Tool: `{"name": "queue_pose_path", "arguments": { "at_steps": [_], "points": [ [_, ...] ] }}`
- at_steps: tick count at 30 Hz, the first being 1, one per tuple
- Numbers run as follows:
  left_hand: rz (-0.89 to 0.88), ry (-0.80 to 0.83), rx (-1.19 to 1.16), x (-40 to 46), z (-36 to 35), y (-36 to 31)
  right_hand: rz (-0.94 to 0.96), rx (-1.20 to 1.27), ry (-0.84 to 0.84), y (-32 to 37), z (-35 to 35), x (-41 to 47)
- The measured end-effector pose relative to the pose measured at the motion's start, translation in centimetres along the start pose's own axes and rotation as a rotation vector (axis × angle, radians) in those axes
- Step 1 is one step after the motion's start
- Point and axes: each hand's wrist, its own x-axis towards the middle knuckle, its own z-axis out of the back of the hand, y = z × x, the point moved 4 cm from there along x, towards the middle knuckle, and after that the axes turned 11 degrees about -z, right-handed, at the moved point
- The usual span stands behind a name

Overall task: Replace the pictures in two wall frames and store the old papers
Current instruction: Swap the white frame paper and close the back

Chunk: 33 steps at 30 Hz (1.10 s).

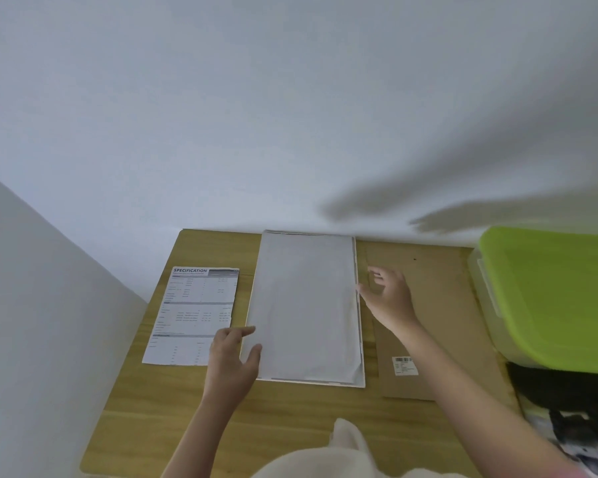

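While your left hand (233,353) and right hand (389,298) bracket the frame (359,339) mid-table, fingers loose and gripping nothing, its grey sheet (304,305) seems squared up; the specification paper (194,312) waits left, probably for storage.

On the table (145,419): 1 frame (360,339), 1 blank sheet (304,305), 1 printed specification sheet (195,312), 1 cardboard piece (439,305), 1 green-lidded bin (553,294).
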Motion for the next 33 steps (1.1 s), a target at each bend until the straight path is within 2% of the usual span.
{"name": "queue_pose_path", "arguments": {
  "at_steps": [8,12,17,23,28,33],
  "points": [
    [-0.163,0.171,-0.102,-2.6,-5.8,-7.0,-0.133,-0.127,-0.177,-7.9,5.8,-7.0],
    [-0.169,0.281,-0.158,-4.6,-10.0,-10.5,-0.238,-0.209,-0.26,-11.2,8.9,-8.7],
    [-0.103,0.389,-0.047,-6.4,-14.4,-12.8,-0.332,-0.312,-0.211,-14.2,10.9,-8.9],
    [0.006,0.367,0.055,-7.2,-16.6,-14.8,-0.344,-0.367,-0.096,-15.0,11.2,-8.5],
    [0.144,0.339,0.013,-6.1,-16.9,-14.5,-0.416,-0.243,-0.096,-15.7,12.2,-7.7],
    [0.123,0.316,-0.075,-5.1,-15.7,-13.6,-0.441,-0.012,-0.164,-16.2,12.6,-7.8]
  ]
}}
